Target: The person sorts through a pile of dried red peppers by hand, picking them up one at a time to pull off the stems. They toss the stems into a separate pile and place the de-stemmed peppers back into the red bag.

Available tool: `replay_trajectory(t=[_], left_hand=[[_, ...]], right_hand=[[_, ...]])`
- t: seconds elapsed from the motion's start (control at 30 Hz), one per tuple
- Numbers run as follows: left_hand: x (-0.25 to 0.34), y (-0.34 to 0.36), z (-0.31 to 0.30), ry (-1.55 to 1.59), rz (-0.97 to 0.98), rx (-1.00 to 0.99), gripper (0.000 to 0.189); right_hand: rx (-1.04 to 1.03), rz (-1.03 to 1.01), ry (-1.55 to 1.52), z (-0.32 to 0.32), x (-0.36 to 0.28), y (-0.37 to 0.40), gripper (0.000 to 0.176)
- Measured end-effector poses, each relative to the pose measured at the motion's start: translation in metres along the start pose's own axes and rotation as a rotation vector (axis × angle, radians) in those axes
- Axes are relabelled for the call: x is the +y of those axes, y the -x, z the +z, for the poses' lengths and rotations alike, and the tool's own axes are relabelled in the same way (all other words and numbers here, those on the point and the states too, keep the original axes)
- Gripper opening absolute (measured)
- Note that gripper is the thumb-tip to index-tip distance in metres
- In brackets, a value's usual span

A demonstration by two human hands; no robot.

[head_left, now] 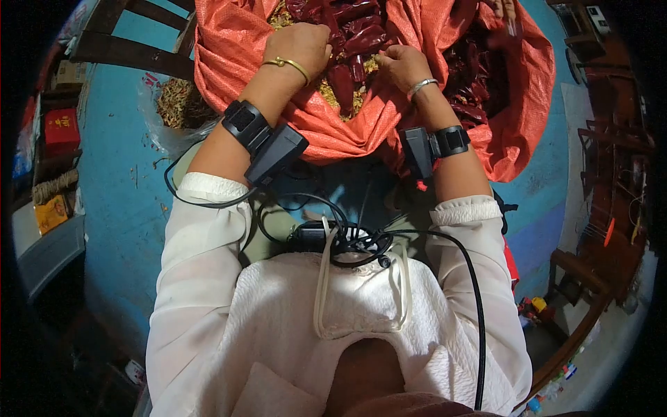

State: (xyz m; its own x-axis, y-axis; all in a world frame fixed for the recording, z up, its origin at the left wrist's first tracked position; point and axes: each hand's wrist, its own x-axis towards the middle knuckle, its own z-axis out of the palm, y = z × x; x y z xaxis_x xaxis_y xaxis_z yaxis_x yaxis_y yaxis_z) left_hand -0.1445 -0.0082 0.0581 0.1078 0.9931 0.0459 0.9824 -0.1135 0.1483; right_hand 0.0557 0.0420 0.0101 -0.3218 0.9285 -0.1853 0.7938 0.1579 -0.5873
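Observation:
Two orange woven sacks lie open in front of me. The nearer sack holds dark red dried chilies over yellowish small bits. My left hand, with a gold bangle at the wrist, is over this sack's left side; its fingers curl inward beside the chilies, their tips mostly hidden. Across from it, my right hand, wearing a silver bangle, is at the sack's right side. Its thumb and fingers are drawn together by the chilies, and what they pinch is too small to make out.
The second sack at the right contains more dark chilies. Another person's hand is above it. A clear plastic bag of dry stems sits on the blue floor at left, near a wooden chair. Black cables cross my lap.

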Motion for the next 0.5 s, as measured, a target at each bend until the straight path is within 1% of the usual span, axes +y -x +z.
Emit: replay_trajectory(t=[0.07, 0.13, 0.17, 0.2, 0.27, 0.3, 0.33, 0.4, 0.43, 0.5], left_hand=[[0.001, -0.001, 0.0, -0.004, -0.004, -0.009, 0.021], [0.001, -0.002, 0.001, -0.01, -0.008, -0.019, 0.021], [0.0, -0.003, 0.004, -0.017, -0.013, -0.005, 0.021], [-0.001, -0.003, 0.003, -0.024, -0.017, 0.009, 0.022], [-0.002, -0.003, 0.001, -0.036, -0.017, 0.015, 0.021], [-0.002, -0.002, -0.002, -0.044, -0.018, 0.02, 0.022], [-0.002, -0.001, -0.003, -0.044, -0.015, 0.018, 0.022], [-0.002, -0.001, -0.007, -0.049, -0.059, 0.008, 0.022], [-0.004, -0.003, -0.008, -0.054, -0.056, 0.012, 0.022], [-0.006, -0.002, -0.004, -0.051, -0.043, 0.009, 0.022]], right_hand=[[0.029, 0.013, -0.006, 0.006, 0.006, 0.001, 0.024], [0.106, -0.179, 0.167, 0.009, 0.006, 0.003, 0.023], [0.036, -0.142, 0.261, 0.011, 0.004, 0.002, 0.025], [0.037, -0.141, 0.26, 0.012, -0.002, 0.005, 0.025], [-0.06, -0.154, 0.339, 0.014, -0.015, 0.01, 0.027], [-0.051, -0.267, 0.293, 0.017, -0.018, 0.011, 0.027], [-0.076, -0.259, 0.166, 0.02, -0.021, 0.014, 0.025], [-0.147, -0.381, -0.018, 0.024, -0.022, 0.016, 0.025], [-0.141, -0.383, -0.019, 0.023, -0.021, 0.014, 0.025], [-0.06, -0.292, 0.052, 0.019, -0.016, 0.012, 0.024]])
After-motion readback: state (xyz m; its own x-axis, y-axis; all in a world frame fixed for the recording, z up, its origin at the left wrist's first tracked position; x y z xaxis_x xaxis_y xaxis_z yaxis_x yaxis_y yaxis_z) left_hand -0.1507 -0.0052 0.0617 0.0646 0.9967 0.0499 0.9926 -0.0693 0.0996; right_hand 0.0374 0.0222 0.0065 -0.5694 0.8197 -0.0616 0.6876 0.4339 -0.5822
